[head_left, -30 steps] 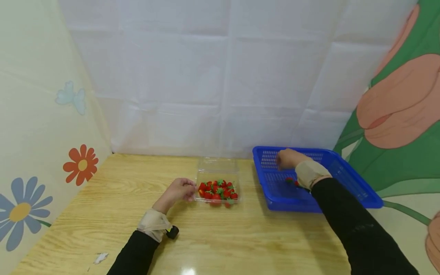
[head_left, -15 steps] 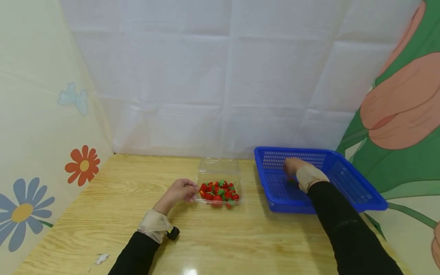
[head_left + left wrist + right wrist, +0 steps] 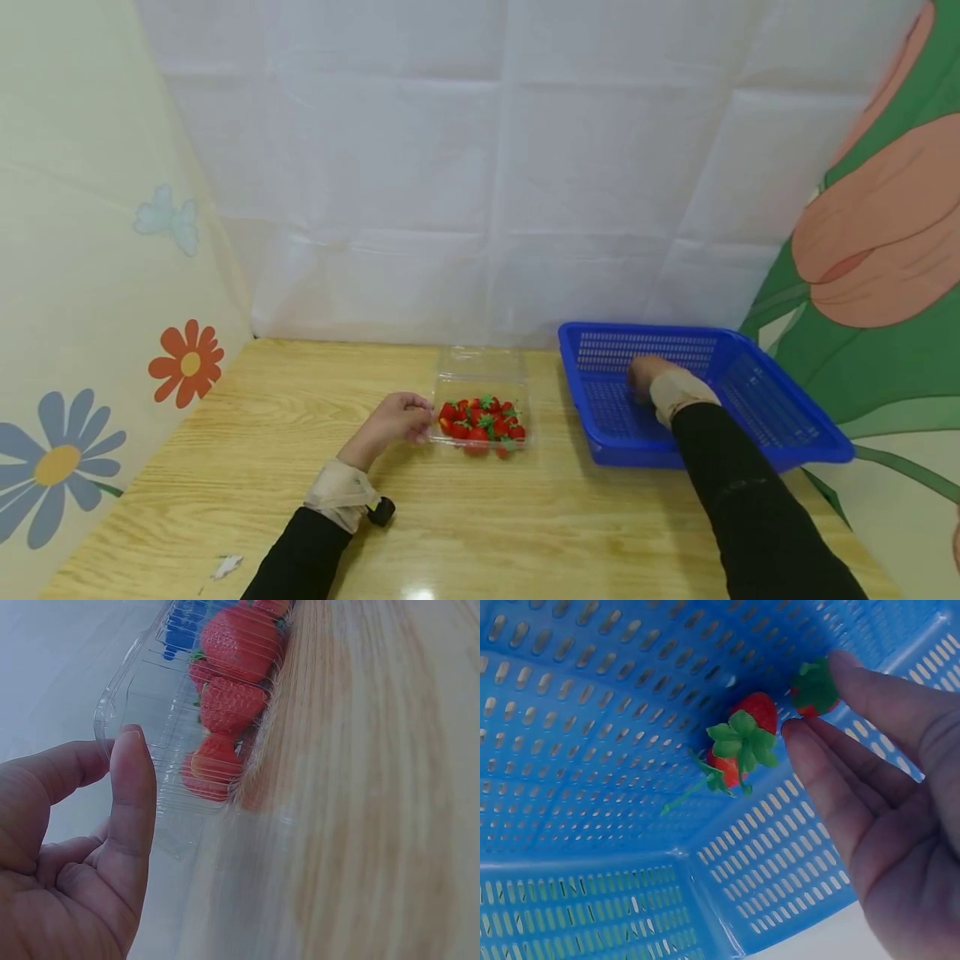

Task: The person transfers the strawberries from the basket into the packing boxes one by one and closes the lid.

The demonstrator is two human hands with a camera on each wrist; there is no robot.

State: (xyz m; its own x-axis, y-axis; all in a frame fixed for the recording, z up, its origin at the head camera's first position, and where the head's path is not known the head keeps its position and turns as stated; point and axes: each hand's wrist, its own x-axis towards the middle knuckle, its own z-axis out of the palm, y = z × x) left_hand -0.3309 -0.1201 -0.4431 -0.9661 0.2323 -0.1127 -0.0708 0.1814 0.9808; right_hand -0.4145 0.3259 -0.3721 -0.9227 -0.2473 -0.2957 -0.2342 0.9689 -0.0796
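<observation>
In the head view a clear plastic clamshell box (image 3: 441, 392) stands with its lid up and several red strawberries (image 3: 476, 437) inside. My left hand (image 3: 397, 417) pinches the box's left rim between thumb and finger, as the left wrist view also shows. Down inside the blue plastic basket (image 3: 609, 457) is my right hand (image 3: 645, 377). In the right wrist view, its spread thumb and fingers (image 3: 817, 776) flank one strawberry (image 3: 815, 690), tips right at its edges. Beside that lie other strawberries (image 3: 742, 742) with green leaves, on the basket's perforated floor.
Both items stand on a wood-grain table (image 3: 480, 533), the basket to the right of the box. A white sheet (image 3: 375, 167) hangs behind. Flower-printed cloths border the left and right sides. A whitish mark (image 3: 227, 567) shows at the table's front left.
My right hand has moved lower into the basket and slightly right, now covering the strawberries there in the head view. The left hand keeps its grip on the box; the head view has shifted slightly.
</observation>
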